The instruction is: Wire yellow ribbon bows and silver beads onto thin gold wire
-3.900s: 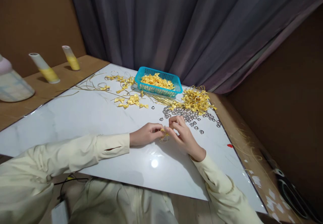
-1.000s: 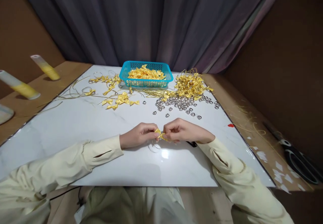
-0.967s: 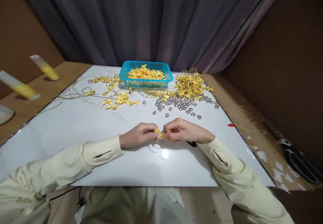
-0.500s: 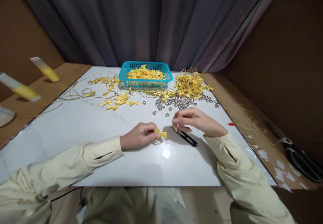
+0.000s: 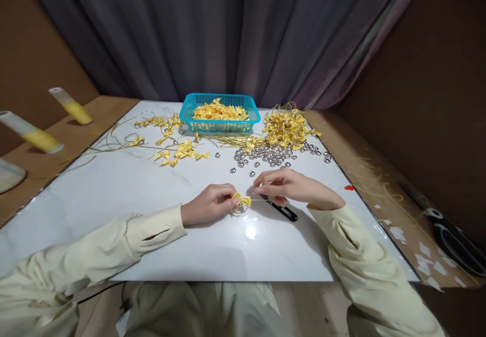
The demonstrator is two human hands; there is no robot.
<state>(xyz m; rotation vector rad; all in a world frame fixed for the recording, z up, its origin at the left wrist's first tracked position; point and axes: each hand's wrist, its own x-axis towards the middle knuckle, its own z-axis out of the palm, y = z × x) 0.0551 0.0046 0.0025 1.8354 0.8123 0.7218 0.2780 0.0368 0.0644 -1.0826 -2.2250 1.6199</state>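
My left hand (image 5: 210, 203) rests on the white board (image 5: 114, 195) and pinches a small yellow ribbon bow (image 5: 243, 200) with a thin ring hanging under it. My right hand (image 5: 288, 185) hovers just right of the bow, fingers pinched on a fine yellow thread that runs to the bow. Black thread snips (image 5: 281, 209) lie on the board under my right hand.
A blue basket (image 5: 220, 119) of yellow bows stands at the far edge. Beside it lie a heap of looped bows (image 5: 288, 126), several silver heart charms (image 5: 269, 155) and loose bows (image 5: 182, 151). Thread spools (image 5: 70, 106) stand left; scissors (image 5: 451, 235) lie right.
My right hand let go of the bow, lifted away to the right, then came back a little, pinching the thread. The black snips it had covered now show. My left hand stayed put.
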